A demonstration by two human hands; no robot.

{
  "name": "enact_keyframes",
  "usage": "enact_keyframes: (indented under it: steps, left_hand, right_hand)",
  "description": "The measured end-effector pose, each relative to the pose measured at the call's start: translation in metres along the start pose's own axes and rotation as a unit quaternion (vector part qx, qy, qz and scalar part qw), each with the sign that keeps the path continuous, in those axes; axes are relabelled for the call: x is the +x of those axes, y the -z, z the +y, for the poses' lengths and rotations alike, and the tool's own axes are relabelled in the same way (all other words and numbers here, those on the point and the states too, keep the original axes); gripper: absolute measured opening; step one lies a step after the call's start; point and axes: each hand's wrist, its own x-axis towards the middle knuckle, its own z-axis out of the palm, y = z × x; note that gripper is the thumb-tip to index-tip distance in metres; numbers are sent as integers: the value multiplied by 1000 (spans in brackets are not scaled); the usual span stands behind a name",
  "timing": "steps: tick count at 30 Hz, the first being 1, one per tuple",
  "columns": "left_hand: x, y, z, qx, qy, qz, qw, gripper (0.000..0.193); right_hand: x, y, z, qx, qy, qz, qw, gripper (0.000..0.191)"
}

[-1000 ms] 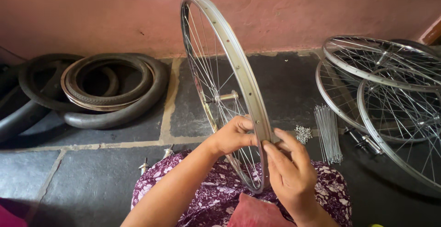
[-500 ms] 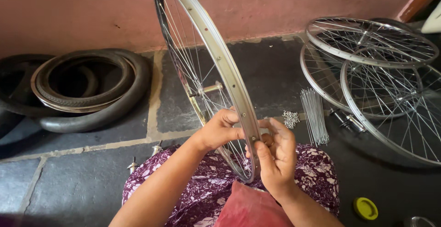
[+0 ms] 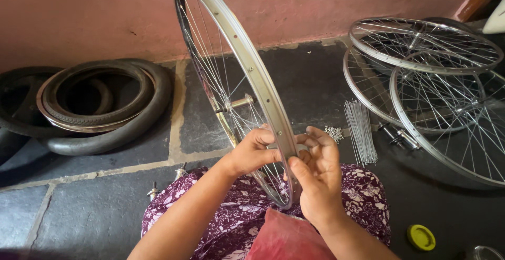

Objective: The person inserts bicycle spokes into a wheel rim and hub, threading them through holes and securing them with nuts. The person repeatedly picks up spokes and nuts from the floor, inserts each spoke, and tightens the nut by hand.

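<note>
The view had drawn nearer; both hands, left and right, pinched the upright wheel rim over the lap, tyres far left, loose spokes and stacked wheels right.

Wheel rim: silver-grey metal, with thin bright spokes and a dull brass-toned hub. Stacked wheels: the same silver, spokes pale against dark ground. Loose spokes: silver-grey. Tyres: black rubber, one with a tan, worn sidewall band. Wall: pinkish-red plaster, blotchy and scuffed. Floor: dark grey stone slabs with pale joint lines. Dress: purple with a white floral print. Cushion: plain red-pink. Lid: yellow.
</note>
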Motion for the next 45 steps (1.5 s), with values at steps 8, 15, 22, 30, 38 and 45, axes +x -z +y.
enact_keyframes:
  steps: [8, 15, 22, 30, 38, 45]
  left_hand:
    - [-12, -17, -4, 33, -45, 122, 991, 25]
    - [-9, -7, 2, 88, -38, 57, 994, 25]
    - [-4, -4, 4, 172, -58, 16, 983, 29]
    - [-13, -51, 10, 214, -98, 299, 925, 25]
    - [4, -29, 17, 206, -46, 303, 930, 14]
    - [13, -21, 10, 245, 0, 242, 939, 18]
  right_hand:
    - [-1, 0, 1, 51, -17, 12, 998, 60]
    - [-4, 3, 6, 42, -30, 13, 999, 53]
    - [-12, 16, 17, 26, -2, 4, 1000, 49]
    - [-27, 35, 32, -246, 89, -14, 965, 21]
    - [-25, 34, 43, -58, -54, 13, 997, 30]
    - [-29, 38, 46, -60, -98, 25, 993, 32]
